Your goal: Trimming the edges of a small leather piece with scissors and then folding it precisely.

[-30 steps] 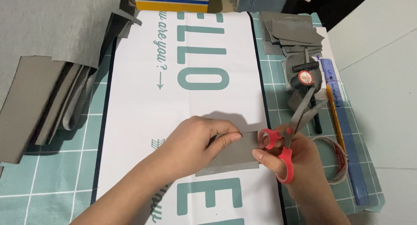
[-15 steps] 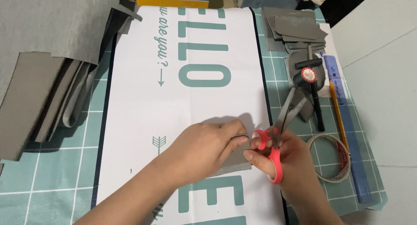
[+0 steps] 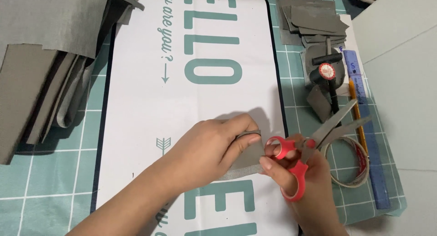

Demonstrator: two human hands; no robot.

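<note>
Mid-trim: left hand (image 3: 207, 149) fingers pinch the small grey fabric piece (image 3: 243, 161) while right hand (image 3: 300, 181) grips red-handled scissors (image 3: 314, 142), blades parted

Teal gridded cutting mat (image 3: 54, 172) beside a pale grey tabletop (image 3: 405, 81)

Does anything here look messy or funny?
A little. The grey cut pieces at the top right lie in a crooked, overlapping heap. Otherwise nothing looks spilled or broken: the right hand holds red scissors open, and the left hand presses a grey piece.
</note>
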